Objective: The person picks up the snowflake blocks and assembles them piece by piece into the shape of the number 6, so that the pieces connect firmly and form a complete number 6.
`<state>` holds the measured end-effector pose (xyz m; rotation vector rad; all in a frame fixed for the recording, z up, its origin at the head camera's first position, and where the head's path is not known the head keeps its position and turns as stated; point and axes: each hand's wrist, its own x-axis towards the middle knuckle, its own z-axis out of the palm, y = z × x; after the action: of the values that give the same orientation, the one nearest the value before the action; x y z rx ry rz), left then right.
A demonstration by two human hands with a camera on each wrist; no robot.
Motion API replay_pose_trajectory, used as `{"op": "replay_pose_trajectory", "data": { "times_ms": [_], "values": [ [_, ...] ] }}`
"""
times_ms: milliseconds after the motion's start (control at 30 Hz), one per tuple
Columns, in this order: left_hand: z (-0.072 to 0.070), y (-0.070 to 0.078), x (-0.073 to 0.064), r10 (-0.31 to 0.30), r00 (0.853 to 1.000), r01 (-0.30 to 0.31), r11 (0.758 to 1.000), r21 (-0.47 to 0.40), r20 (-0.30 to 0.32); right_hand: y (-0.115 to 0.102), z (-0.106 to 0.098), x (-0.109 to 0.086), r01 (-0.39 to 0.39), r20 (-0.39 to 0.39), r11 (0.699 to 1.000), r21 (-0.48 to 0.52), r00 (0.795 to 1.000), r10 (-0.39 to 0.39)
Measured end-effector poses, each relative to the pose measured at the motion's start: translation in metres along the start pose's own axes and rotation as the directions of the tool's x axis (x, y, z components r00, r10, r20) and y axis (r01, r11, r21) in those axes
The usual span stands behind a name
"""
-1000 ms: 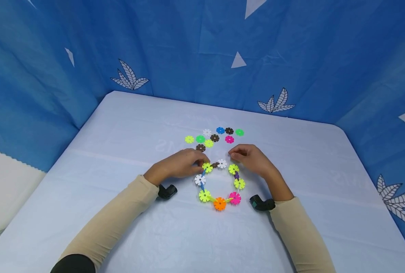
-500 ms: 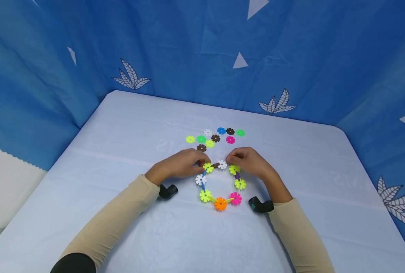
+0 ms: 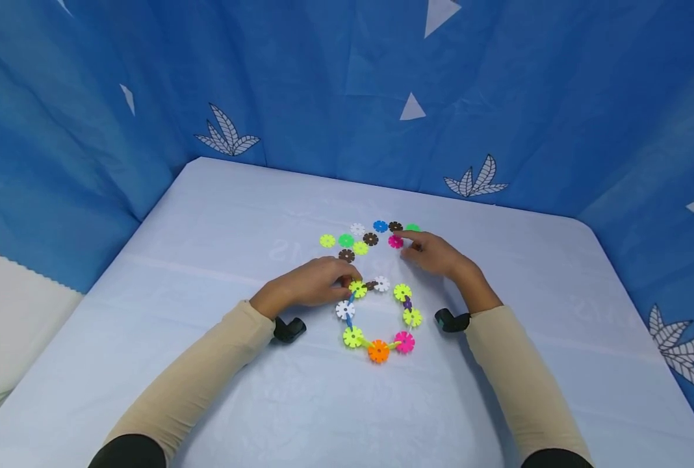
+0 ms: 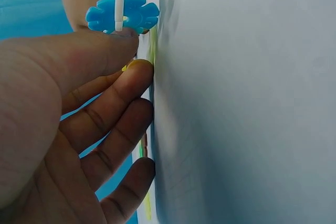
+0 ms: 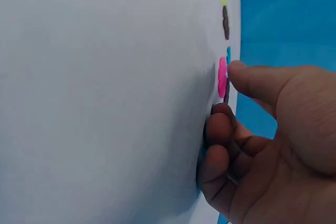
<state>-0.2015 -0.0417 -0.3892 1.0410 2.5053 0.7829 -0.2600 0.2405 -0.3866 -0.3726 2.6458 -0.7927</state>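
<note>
A ring-shaped chain of interlocking notched plastic discs lies on the white table, with an orange disc (image 3: 379,351) at the near side. There is a gap between its white end disc (image 3: 381,284) and a yellow-green disc (image 3: 402,292). My left hand (image 3: 312,283) pinches the upper-left yellow-green disc (image 3: 357,289); in the left wrist view the thumb lies against a blue disc (image 4: 136,15) of the chain. My right hand (image 3: 435,253) reaches over the loose discs, index finger extended by a pink disc (image 3: 396,242), thumb apart and nothing held.
Several loose discs lie beyond the chain, among them a blue disc (image 3: 380,226), a green disc (image 3: 346,240) and a brown disc (image 3: 346,256). A blue curtain (image 3: 335,84) hangs behind the table (image 3: 253,390). Black wrist cameras jut inward from both wrists.
My right hand came down to the gap by the white end disc, then moved away from me to the pink loose disc. My left hand has stayed at the chain.
</note>
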Motion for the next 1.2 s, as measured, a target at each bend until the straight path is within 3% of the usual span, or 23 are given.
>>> {"op": "replay_pose_trajectory", "data": {
  "times_ms": [133,300,500,733,833,967,1200],
  "values": [
    [0.001,0.0,0.002,0.013,1.0,-0.013,1.0,0.0,-0.001,0.001,-0.001,0.005,-0.02,0.041,0.997,-0.074,0.999,0.023],
    [0.001,-0.001,0.003,0.038,0.999,-0.038,0.999,0.002,-0.006,0.001,0.0,0.004,-0.024,0.019,0.995,-0.101,0.999,0.026],
    [0.002,0.0,0.004,0.043,0.999,-0.043,0.999,0.004,0.001,0.006,0.003,-0.01,0.0,-0.012,1.0,-0.031,1.0,-0.001],
    [0.002,0.0,0.003,0.035,0.999,-0.035,0.999,0.011,-0.002,0.006,0.009,-0.031,-0.048,-0.043,0.995,0.09,0.998,0.052],
    [0.002,0.0,0.002,0.028,1.0,-0.028,1.0,0.01,-0.003,0.002,0.011,-0.037,-0.031,-0.072,0.992,0.123,0.997,0.04],
    [0.002,-0.001,0.001,0.019,1.0,-0.019,1.0,0.007,-0.002,-0.009,0.014,-0.042,0.0,-0.085,0.992,0.129,0.996,0.011],
    [0.003,-0.001,0.003,0.006,1.0,-0.006,1.0,0.012,-0.001,-0.029,0.02,-0.048,0.035,-0.033,0.995,0.093,0.999,-0.032]
  ]
}}
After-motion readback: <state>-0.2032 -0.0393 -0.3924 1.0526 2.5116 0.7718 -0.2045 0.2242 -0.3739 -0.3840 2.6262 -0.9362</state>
